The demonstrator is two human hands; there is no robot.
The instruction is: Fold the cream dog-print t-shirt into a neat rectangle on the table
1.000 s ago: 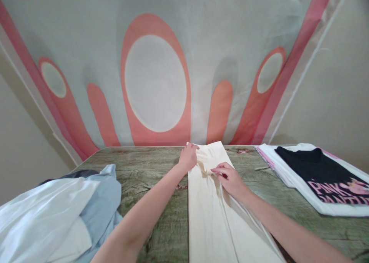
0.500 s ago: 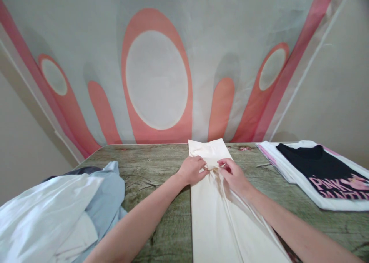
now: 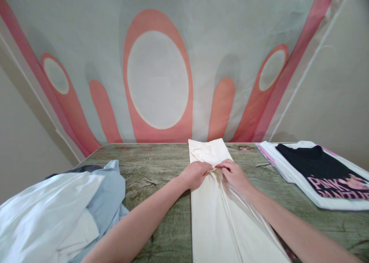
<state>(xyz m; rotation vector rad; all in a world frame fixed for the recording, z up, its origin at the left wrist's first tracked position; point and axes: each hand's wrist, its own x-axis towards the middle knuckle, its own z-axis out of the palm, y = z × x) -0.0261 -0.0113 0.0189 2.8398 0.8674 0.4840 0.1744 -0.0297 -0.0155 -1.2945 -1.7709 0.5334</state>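
Observation:
A long cream-coloured garment (image 3: 211, 217) lies lengthwise on the table, its far end flat near the back edge. Its kind I cannot make out. My left hand (image 3: 198, 173) and my right hand (image 3: 233, 174) meet over a gathered spot in it, the fingertips almost touching. Both hands are closed in a pinch on the fabric there. Creases run from the pinched place toward me. Whether a thin tie or string is between the fingers is too small to tell.
The wood-patterned table (image 3: 155, 159) reaches back to a printed backdrop (image 3: 161, 136). At the left is a loose heap of white and light blue clothes (image 3: 52, 209). Folded at the right lies a black printed T-shirt (image 3: 311, 159) on top of white clothes (image 3: 331, 205).
My left hand has shifted slightly right and turned over the gathered spot, closing the gap to my right hand. The garment and the clothes at either side stay put.

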